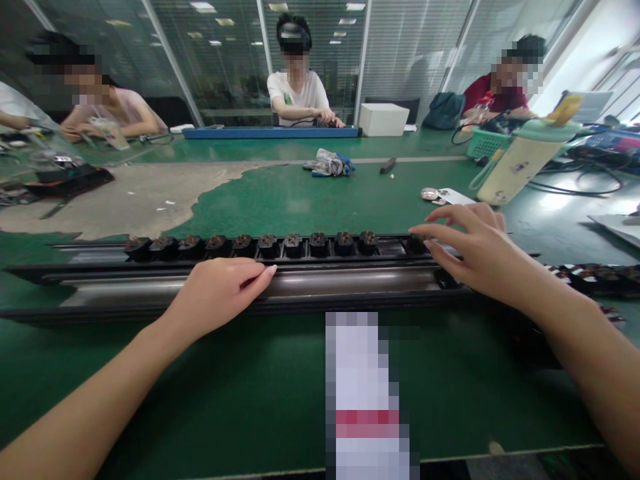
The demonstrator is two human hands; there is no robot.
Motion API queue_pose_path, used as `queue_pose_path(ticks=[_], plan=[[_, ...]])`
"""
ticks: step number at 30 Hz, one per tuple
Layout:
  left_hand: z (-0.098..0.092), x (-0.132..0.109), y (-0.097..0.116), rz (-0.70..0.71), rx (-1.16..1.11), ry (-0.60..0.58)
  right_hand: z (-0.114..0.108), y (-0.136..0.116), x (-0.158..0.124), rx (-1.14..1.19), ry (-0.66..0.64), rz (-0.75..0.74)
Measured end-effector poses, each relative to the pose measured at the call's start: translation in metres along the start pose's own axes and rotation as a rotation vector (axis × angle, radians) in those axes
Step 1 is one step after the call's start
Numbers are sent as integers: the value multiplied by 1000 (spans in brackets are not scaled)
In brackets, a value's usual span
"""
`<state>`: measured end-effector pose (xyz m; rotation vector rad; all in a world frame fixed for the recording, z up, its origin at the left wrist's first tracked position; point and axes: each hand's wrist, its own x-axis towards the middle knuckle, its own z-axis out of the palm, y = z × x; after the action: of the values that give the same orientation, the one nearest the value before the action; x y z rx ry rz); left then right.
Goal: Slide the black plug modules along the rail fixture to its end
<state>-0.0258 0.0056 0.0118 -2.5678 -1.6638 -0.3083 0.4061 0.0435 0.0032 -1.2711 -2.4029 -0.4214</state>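
A long black-edged metal channel (320, 281) lies across the green table in front of me. Behind its shiny trough runs a row of several black socket modules (319, 244) with copper-coloured contacts facing up. My left hand (223, 288) rests on the channel with its fingers curled over the far side and the thumb along it. At the row's right end, my right hand (470, 243) has its fingertips on another black module (416, 244), partly hidden by them. A gap separates that module from the rest of the row. One dark piece (445, 279) sits in the trough below my right hand.
More black modules (595, 277) lie at the right. Gloves (330, 163), a dark block (388, 165) and a cream bottle (520, 167) stand or lie beyond the channel. Across the table, a person (300, 93) works at a blue bar (270, 133); other people sit left and right.
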Motion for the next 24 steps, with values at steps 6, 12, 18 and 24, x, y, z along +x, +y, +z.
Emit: queue_pose_path(ticks=[6,12,18,24], plan=[[1,1,0,-17,-1,-24,11,0,-1,101,-102,-47],[-2,1,2,-28,-9,-31,7,12,1,114,-101,4],[-2,0,2,-37,-5,-45,-4,50,-1,176,-236,92],[0,1,1,-37,1,-46,-18,95,-14,106,-321,243]])
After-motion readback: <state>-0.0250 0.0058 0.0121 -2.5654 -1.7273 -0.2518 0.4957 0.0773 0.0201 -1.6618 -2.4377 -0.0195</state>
